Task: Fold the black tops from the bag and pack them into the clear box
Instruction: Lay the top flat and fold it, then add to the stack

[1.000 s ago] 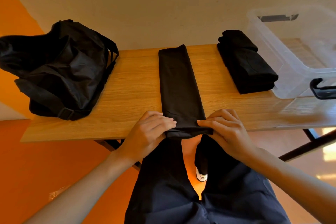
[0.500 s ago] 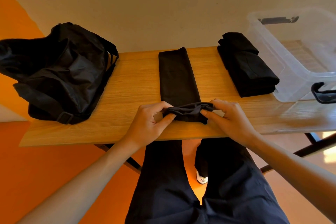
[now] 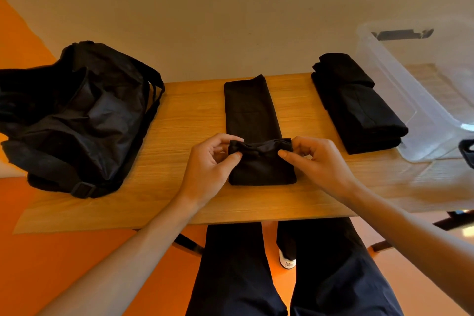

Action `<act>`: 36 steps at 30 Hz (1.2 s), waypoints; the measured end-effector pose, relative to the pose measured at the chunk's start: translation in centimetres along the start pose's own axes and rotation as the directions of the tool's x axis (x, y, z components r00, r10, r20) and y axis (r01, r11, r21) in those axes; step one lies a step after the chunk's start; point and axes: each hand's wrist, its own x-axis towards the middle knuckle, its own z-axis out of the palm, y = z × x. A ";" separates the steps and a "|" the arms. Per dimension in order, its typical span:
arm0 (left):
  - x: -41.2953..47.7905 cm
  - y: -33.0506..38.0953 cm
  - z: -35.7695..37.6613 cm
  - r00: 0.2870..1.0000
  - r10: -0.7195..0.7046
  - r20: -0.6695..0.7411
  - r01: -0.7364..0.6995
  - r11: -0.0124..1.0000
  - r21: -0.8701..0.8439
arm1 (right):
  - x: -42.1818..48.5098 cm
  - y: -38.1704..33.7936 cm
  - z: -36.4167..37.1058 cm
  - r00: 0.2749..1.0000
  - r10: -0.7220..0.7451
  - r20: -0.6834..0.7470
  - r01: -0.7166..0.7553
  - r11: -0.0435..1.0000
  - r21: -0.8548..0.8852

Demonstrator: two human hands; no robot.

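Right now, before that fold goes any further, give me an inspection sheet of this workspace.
Surface: wooden table, carrying all the job's things.
Job's things: black top laid as a long strip at the centre, its near end doubled back. The folded tops are stacked between it and the clear box. No tops seen in the part of the box in view. The black bag sits on the table's left end.
Clutter: nothing seen.
Hands: left hand and right hand each pinch the raised edge of the black top.
Cables: nothing seen.
Surroundings: beige wall behind the table, orange floor below.
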 end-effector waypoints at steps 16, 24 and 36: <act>6.7 -2.1 -0.4 0.973 -0.219 -0.079 0.226 0.968 0.104 | 6.1 1.2 0.0 0.966 0.252 -0.050 -0.256 0.958 -0.125; 8.6 -3.0 0.1 0.974 -0.195 -0.118 0.225 0.910 0.349 | 7.2 1.6 -0.1 0.948 0.308 -0.086 -0.320 0.912 -0.256; 8.5 -3.0 0.6 0.997 -0.009 -0.082 0.059 0.773 0.631 | 7.3 2.3 0.6 0.952 0.270 -0.147 -0.307 0.841 -0.446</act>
